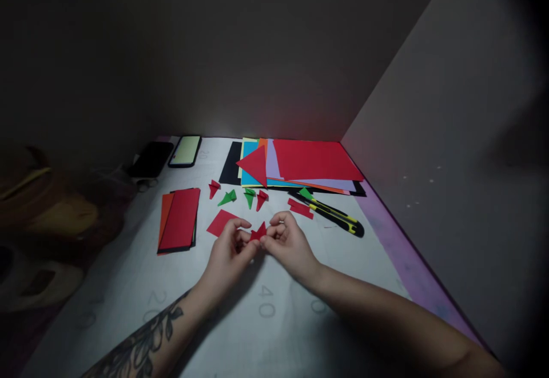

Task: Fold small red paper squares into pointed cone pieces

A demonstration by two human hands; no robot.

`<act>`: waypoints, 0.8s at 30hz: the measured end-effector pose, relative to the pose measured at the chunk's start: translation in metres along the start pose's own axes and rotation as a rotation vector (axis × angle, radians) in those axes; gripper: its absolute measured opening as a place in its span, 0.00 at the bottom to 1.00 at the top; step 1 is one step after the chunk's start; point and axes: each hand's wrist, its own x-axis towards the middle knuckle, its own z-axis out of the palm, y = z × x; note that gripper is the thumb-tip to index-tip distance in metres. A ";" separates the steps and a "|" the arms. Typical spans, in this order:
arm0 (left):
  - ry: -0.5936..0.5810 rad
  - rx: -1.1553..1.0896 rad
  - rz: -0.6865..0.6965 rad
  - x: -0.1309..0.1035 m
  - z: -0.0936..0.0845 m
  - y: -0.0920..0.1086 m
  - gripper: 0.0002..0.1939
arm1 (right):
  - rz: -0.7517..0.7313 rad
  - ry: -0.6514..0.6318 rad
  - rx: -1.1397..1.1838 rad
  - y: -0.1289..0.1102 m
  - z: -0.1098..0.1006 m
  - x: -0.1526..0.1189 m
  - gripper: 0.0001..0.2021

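Between my fingertips is a small folded red paper piece [258, 233] with pointed tips. My left hand [234, 245] pinches its left side, and my right hand [288, 242] pinches its right side. A flat red paper square [221, 222] lies just behind my left hand, partly covered by it. Farther back stand small folded paper pieces: a red one [214, 189] at the left, two green ones [227, 197] in the middle, and another red one [261, 199]. Red paper strips [301, 209] lie behind my right hand.
A yellow and black utility knife [334, 215] lies at the right. Stacked coloured sheets [317, 160] sit by the wall, a red triangle [256, 165] on them. Cut rectangles [180, 219] lie left, with a phone [186, 151] and a black object [151, 159] behind. A wall [450, 138] borders the right.
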 end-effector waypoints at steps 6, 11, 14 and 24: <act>-0.044 0.006 -0.026 -0.001 0.000 0.002 0.16 | -0.041 0.068 -0.002 -0.007 -0.006 0.005 0.14; -0.046 0.025 -0.028 0.000 -0.003 0.001 0.18 | -0.107 0.104 -0.047 -0.007 -0.013 0.009 0.12; -0.015 -0.033 -0.003 0.000 -0.002 0.003 0.22 | -0.086 0.000 -0.136 -0.005 -0.012 0.006 0.10; -0.125 -0.048 -0.119 -0.001 -0.002 0.009 0.20 | -0.065 -0.135 -0.201 -0.006 -0.007 -0.004 0.10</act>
